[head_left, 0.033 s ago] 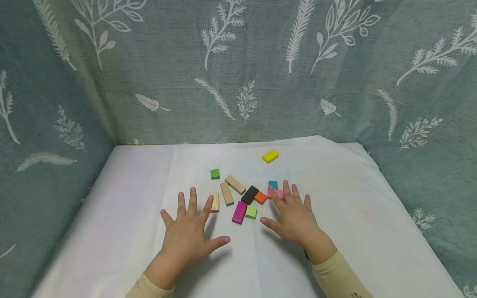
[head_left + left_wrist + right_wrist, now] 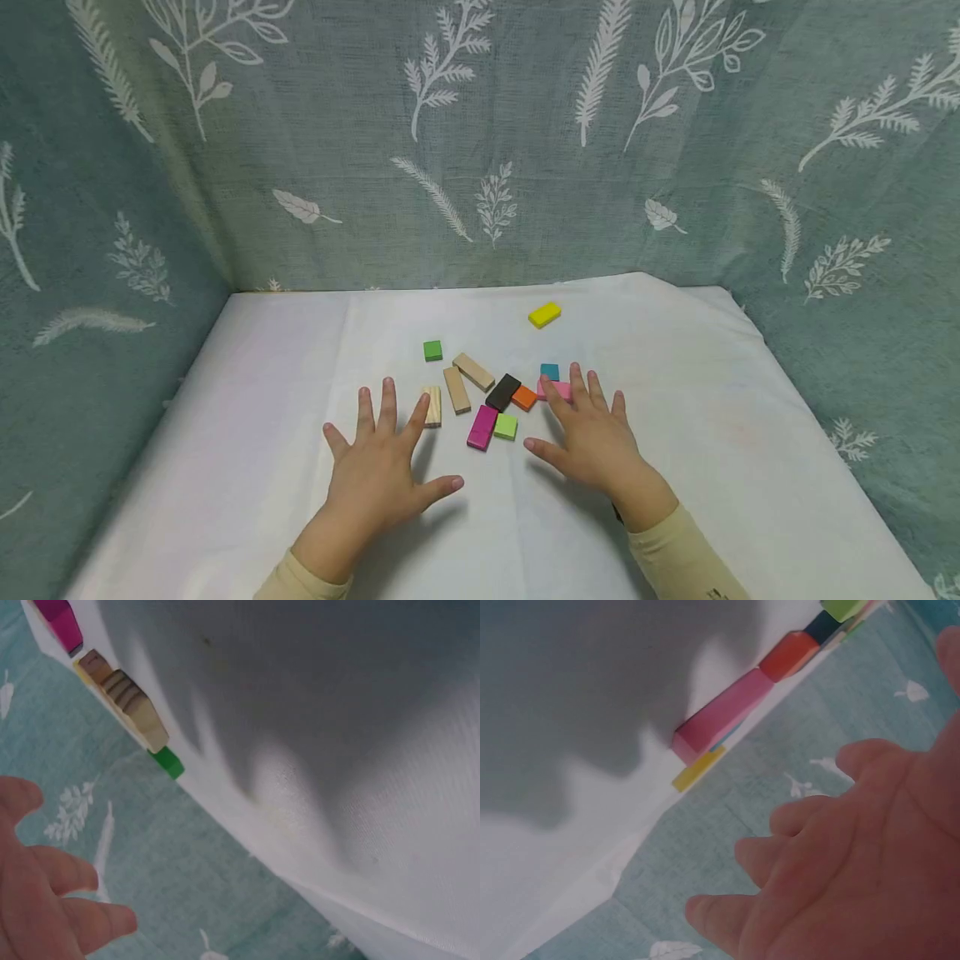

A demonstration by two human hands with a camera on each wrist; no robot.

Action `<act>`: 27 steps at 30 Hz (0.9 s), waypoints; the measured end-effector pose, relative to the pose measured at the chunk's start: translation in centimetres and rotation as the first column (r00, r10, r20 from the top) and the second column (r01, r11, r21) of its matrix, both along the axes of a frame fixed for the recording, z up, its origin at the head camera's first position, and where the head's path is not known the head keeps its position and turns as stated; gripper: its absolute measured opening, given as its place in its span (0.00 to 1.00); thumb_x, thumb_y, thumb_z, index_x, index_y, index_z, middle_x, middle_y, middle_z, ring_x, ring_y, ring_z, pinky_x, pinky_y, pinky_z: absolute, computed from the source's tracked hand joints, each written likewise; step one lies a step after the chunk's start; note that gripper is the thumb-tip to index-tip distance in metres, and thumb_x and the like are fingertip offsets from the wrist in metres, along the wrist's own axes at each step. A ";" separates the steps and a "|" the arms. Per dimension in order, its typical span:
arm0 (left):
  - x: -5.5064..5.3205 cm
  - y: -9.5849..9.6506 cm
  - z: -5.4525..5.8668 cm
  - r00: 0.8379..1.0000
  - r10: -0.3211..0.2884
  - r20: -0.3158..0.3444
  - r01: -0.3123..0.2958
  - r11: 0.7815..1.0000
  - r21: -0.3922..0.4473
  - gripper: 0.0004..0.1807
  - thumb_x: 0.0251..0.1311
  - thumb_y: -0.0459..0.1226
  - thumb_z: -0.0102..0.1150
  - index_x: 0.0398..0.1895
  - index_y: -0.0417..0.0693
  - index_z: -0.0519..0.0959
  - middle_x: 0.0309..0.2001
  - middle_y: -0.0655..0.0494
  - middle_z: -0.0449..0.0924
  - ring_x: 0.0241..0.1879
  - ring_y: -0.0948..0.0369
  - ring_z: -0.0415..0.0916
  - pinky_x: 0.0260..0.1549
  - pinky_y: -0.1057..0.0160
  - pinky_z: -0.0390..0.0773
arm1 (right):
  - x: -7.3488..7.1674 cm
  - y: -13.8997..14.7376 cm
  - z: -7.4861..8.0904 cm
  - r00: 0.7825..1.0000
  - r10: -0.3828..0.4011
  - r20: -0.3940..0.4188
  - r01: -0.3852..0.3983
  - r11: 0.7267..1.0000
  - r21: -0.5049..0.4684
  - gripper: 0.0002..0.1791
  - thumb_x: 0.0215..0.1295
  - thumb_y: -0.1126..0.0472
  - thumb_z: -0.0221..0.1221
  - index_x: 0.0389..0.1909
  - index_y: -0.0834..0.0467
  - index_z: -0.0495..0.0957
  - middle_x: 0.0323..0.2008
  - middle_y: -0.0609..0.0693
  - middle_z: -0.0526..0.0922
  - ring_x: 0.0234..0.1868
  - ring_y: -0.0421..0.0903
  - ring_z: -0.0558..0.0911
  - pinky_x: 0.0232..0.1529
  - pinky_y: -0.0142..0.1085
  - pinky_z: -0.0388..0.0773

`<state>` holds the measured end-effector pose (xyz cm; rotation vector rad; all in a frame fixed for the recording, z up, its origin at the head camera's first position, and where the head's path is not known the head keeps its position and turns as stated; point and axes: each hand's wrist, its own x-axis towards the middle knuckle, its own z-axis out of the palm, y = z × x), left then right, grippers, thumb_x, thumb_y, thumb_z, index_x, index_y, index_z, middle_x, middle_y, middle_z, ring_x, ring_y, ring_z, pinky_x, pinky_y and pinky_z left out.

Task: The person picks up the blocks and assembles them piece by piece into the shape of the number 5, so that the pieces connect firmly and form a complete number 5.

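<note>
My left hand (image 2: 377,475) hovers over the white cloth with its fingers spread, holding nothing. Its index fingertip overlaps a striped wooden block (image 2: 433,408) in the head view. Spread likewise above the cloth, my right hand (image 2: 596,437) is nearest to a pink block (image 2: 553,390) and a blue block (image 2: 550,372). Between the hands lie a magenta block (image 2: 482,428), a lime green block (image 2: 506,427), a black block (image 2: 503,392) and an orange block (image 2: 524,398). Two plain wooden blocks (image 2: 457,391) lie just behind. Both wrist views show palms holding nothing.
A green block (image 2: 432,351) lies farther back, left of the middle. Toward the table's back edge sits a yellow block (image 2: 544,315). A grey-green leaf-patterned curtain (image 2: 480,208) rises behind the white-covered table (image 2: 300,333) and along both sides.
</note>
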<state>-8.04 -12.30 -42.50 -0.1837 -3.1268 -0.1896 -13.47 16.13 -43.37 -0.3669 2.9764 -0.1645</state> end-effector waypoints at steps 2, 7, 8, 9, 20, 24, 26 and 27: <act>-0.1 0.0 0.0 1.000 -0.001 -0.006 0.001 1.000 -0.001 0.63 0.41 0.82 0.53 0.80 0.66 0.54 0.81 0.37 0.41 0.78 0.32 0.40 0.56 0.13 0.47 | -0.2 -0.1 0.1 1.000 0.001 -0.006 -0.001 1.000 0.004 0.53 0.60 0.25 0.56 0.81 0.40 0.47 0.81 0.62 0.42 0.80 0.67 0.44 0.70 0.74 0.44; -1.0 -0.1 0.1 0.999 -0.038 0.010 0.038 0.999 -0.014 0.61 0.44 0.81 0.52 0.81 0.64 0.54 0.81 0.38 0.40 0.79 0.34 0.39 0.60 0.16 0.48 | -0.7 -0.4 0.4 1.000 0.016 0.022 -0.015 1.000 -0.013 0.52 0.61 0.26 0.57 0.81 0.41 0.47 0.81 0.62 0.42 0.80 0.67 0.44 0.71 0.73 0.44; -1.5 -0.2 0.1 0.998 -0.056 0.020 0.056 0.998 -0.015 0.61 0.46 0.80 0.52 0.81 0.63 0.54 0.81 0.38 0.39 0.79 0.35 0.38 0.62 0.17 0.47 | -0.7 -0.5 0.4 0.999 0.021 0.029 -0.020 1.000 -0.018 0.52 0.62 0.27 0.57 0.81 0.42 0.47 0.81 0.62 0.42 0.80 0.67 0.44 0.71 0.73 0.45; -2.3 -0.3 0.1 0.996 -0.078 0.032 0.079 0.997 -0.019 0.59 0.48 0.79 0.52 0.81 0.63 0.53 0.82 0.39 0.38 0.80 0.36 0.37 0.63 0.18 0.46 | -0.7 -0.5 0.4 0.999 0.024 0.034 -0.023 0.999 -0.025 0.52 0.62 0.27 0.57 0.81 0.42 0.47 0.81 0.62 0.41 0.80 0.67 0.44 0.71 0.73 0.44; -17.3 2.5 0.8 0.925 -0.321 0.205 0.317 0.947 0.051 0.44 0.57 0.58 0.69 0.75 0.58 0.66 0.81 0.39 0.41 0.81 0.42 0.35 0.73 0.32 0.46 | -2.5 0.8 0.3 1.000 0.011 0.000 -0.011 0.998 -0.054 0.52 0.62 0.30 0.59 0.81 0.45 0.49 0.81 0.63 0.44 0.80 0.67 0.46 0.72 0.71 0.46; -19.1 2.9 0.2 0.897 -0.348 0.272 0.357 0.934 0.016 0.41 0.51 0.56 0.74 0.70 0.58 0.74 0.79 0.39 0.52 0.80 0.40 0.45 0.72 0.33 0.55 | -3.6 1.4 0.0 1.000 0.026 -0.012 -0.027 0.999 -0.037 0.52 0.62 0.31 0.61 0.81 0.46 0.51 0.80 0.63 0.47 0.80 0.66 0.50 0.72 0.71 0.49; -19.5 3.3 0.0 0.894 -0.370 0.251 0.383 0.924 -0.001 0.33 0.51 0.54 0.75 0.62 0.57 0.82 0.75 0.41 0.64 0.76 0.40 0.57 0.68 0.36 0.64 | -4.2 1.8 0.0 0.999 0.040 -0.025 -0.041 0.999 -0.035 0.51 0.62 0.32 0.62 0.80 0.48 0.53 0.80 0.63 0.50 0.79 0.67 0.53 0.71 0.71 0.52; -19.8 3.5 -0.1 0.894 -0.386 0.229 0.399 0.917 -0.010 0.26 0.53 0.53 0.74 0.55 0.56 0.86 0.70 0.42 0.71 0.72 0.42 0.65 0.64 0.39 0.71 | -4.5 2.1 0.0 0.999 0.044 -0.030 -0.045 0.998 -0.034 0.51 0.62 0.33 0.62 0.80 0.48 0.54 0.80 0.63 0.50 0.79 0.66 0.53 0.71 0.70 0.53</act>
